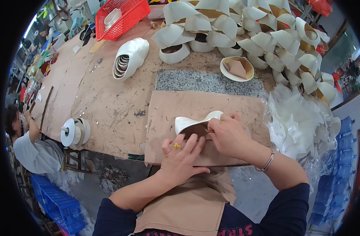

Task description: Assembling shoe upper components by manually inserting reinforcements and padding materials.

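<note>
A white shoe upper (186, 123) with a brown inner side lies on the brown-covered board in front of me. My right hand (230, 133) is closed on its right end, thumb and fingers pinching the edge. My left hand (184, 155), wearing a gold ring, rests at the near side with fingers spread. Its fingertips touch the brown inner side, while the thumb points away to the right. My fingers hide part of the upper's near edge, and what else may lie inside the right-hand pinch cannot be seen.
Many white uppers (266, 41) are piled at the back right; a nested stack (132, 57) stands back left. Behind the board lie a speckled stone slab (188, 81) and an upper holding brown pieces (225, 73). White pieces in plastic (294, 122) sit right. A co-worker (34, 147) sits left.
</note>
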Action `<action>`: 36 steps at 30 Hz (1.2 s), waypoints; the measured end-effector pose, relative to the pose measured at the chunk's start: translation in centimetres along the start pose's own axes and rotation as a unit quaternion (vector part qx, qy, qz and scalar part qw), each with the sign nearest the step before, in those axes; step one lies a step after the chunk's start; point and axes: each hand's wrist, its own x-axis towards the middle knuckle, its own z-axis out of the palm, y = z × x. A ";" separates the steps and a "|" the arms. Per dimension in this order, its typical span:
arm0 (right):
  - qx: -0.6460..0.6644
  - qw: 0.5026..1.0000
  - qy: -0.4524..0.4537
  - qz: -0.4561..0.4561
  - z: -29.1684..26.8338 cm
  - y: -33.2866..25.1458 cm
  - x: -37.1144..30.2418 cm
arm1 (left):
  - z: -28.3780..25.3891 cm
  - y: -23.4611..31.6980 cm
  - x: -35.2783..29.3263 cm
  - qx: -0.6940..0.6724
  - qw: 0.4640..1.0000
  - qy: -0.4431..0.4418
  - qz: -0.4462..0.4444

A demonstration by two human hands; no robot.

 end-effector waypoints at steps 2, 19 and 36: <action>0.001 1.000 0.003 0.001 0.0 -0.4 0.1 | 0.3 0.6 0.0 -0.010 1.000 0.004 -0.004; 0.556 0.801 -0.015 0.223 -2.3 -3.4 -1.4 | -4.2 0.1 -4.5 -0.089 0.995 0.034 0.027; 0.063 0.996 0.060 0.005 -7.1 -8.0 -2.0 | -9.7 -0.6 -1.9 -0.727 0.652 -0.005 -0.215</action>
